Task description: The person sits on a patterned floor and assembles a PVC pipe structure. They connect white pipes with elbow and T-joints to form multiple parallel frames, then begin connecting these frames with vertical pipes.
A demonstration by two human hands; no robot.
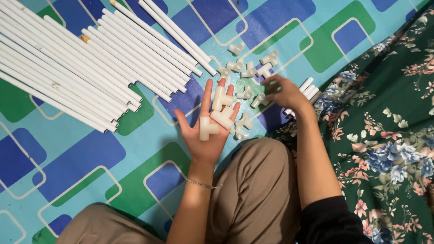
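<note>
Mat [81, 153]: blue-green patterned, bears everything.
Pipes [81, 58]: white, long axes slanting upper-left to lower-right.
Left hand [205, 131]: palm up, fingers spread flat, cradling three white T-connectors [220, 113].
Right hand [285, 92]: blurred, seemingly pinching a loose connector [258, 100].

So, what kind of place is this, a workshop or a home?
Probably a home, with the person sitting on the floor. The patterned mat in blue and green, and the flowered cloth beside it, suggest a living space; the white pipes and connectors simply lie loose on the mat.
</note>
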